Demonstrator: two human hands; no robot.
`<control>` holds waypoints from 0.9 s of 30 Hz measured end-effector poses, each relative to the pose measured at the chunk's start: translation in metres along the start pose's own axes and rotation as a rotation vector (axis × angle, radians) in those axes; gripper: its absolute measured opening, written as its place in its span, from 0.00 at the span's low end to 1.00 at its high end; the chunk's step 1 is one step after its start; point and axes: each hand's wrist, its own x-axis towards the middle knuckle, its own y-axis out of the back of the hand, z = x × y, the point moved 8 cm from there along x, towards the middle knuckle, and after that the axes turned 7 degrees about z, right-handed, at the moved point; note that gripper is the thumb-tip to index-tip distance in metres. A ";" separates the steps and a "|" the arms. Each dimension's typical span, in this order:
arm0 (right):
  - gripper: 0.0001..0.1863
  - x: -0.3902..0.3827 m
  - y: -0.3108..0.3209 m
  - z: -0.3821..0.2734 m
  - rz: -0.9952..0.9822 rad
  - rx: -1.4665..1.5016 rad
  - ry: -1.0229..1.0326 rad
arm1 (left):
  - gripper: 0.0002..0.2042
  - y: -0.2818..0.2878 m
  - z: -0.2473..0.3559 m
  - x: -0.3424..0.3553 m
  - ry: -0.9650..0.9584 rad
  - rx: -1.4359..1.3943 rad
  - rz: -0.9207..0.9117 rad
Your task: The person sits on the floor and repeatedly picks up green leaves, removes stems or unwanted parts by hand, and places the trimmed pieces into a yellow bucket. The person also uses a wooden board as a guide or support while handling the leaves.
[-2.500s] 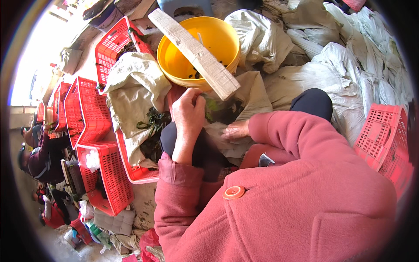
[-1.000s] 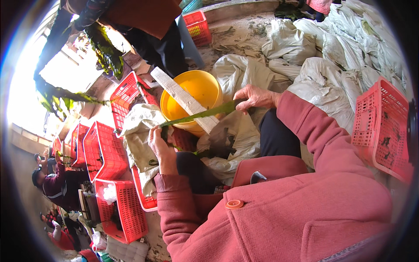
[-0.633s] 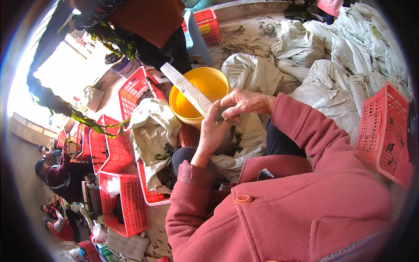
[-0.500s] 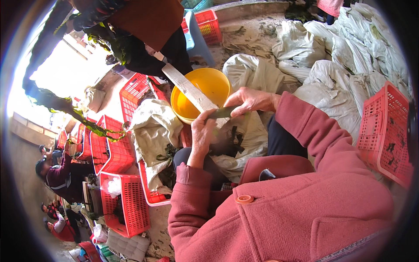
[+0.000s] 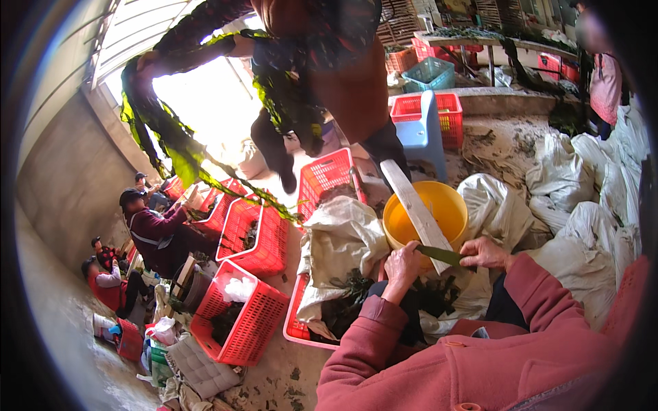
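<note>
My left hand (image 5: 401, 267) and my right hand (image 5: 485, 253) both grip a flat dark-green seaweed strip (image 5: 441, 255), stretched between them across the lower end of a pale wooden board (image 5: 409, 195). That board lies over a yellow bucket (image 5: 393, 222). Just left of my left hand, a beige sack (image 5: 336, 236) drapes over a red crate (image 5: 297, 318) holding dark seaweed (image 5: 353, 288). Beneath my hands, between my legs, are more dark scraps and pale sacking.
A standing person (image 5: 346, 82) holds long seaweed fronds (image 5: 185, 157) above red crates (image 5: 253, 246). Seated co-workers (image 5: 154, 233) are at left. A blue stool (image 5: 425, 137) stands behind the bucket, white sacks (image 5: 569, 171) pile at right, and a seaweed-covered table (image 5: 473, 38) is at the back.
The camera has tilted up, showing more room and the standing person. My hands, close together half a second ago, are farther apart, with the strip stretched between them.
</note>
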 end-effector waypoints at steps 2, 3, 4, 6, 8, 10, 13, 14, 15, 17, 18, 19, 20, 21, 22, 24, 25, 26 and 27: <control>0.09 -0.001 -0.007 -0.001 -0.029 0.068 0.001 | 0.15 -0.002 -0.006 0.001 0.039 -0.218 -0.027; 0.09 -0.001 -0.013 0.001 -0.038 0.151 -0.041 | 0.14 -0.011 -0.013 0.001 0.160 -0.544 -0.078; 0.10 0.000 -0.018 0.002 -0.024 0.140 -0.054 | 0.13 -0.023 -0.018 0.000 0.284 -0.869 -0.132; 0.10 0.002 -0.029 0.002 -0.031 0.159 -0.099 | 0.13 -0.030 -0.016 0.000 0.224 -1.132 -0.122; 0.11 0.004 -0.042 0.000 -0.052 0.109 -0.078 | 0.14 -0.033 -0.013 0.001 0.165 -1.435 -0.124; 0.12 0.003 -0.051 0.001 -0.114 0.124 -0.098 | 0.16 -0.042 -0.021 0.002 0.312 -1.555 -0.145; 0.12 0.003 -0.044 -0.004 -0.138 -0.065 0.026 | 0.18 -0.053 -0.036 -0.002 0.519 -1.351 -0.189; 0.10 0.004 -0.036 -0.005 -0.093 -0.075 0.060 | 0.19 -0.052 -0.040 0.000 0.494 -1.147 -0.175; 0.08 0.008 -0.028 -0.003 -0.048 -0.164 0.051 | 0.19 -0.047 -0.038 0.003 0.388 -0.989 -0.119; 0.06 0.013 -0.017 0.002 0.044 0.028 0.024 | 0.19 -0.055 -0.029 -0.001 0.291 -0.892 -0.261; 0.06 0.015 -0.013 0.000 0.099 0.071 0.072 | 0.19 -0.050 -0.012 0.003 0.091 -0.885 -0.193; 0.05 0.019 -0.008 0.005 0.197 0.102 0.045 | 0.19 -0.042 0.002 0.002 -0.106 -0.865 -0.118; 0.05 0.024 -0.008 0.004 0.258 0.108 0.076 | 0.20 -0.047 0.006 -0.003 -0.103 -0.829 -0.153; 0.05 0.029 -0.012 0.003 0.305 0.125 0.120 | 0.20 -0.050 0.010 -0.007 -0.105 -0.791 -0.184; 0.05 0.033 -0.015 0.001 0.345 0.143 0.157 | 0.21 -0.053 0.014 -0.010 -0.106 -0.753 -0.214; 0.06 0.041 -0.026 0.003 0.378 0.206 0.175 | 0.23 -0.052 0.023 -0.014 -0.136 -0.711 -0.237; 0.06 0.044 -0.033 0.007 0.382 0.241 0.148 | 0.23 -0.050 0.027 -0.015 -0.153 -0.700 -0.244; 0.06 0.047 -0.039 0.011 0.390 0.277 0.121 | 0.23 -0.052 0.026 -0.016 -0.106 -0.673 -0.265; 0.07 0.051 -0.045 0.011 0.376 0.303 0.140 | 0.24 -0.054 0.024 -0.017 -0.051 -0.659 -0.295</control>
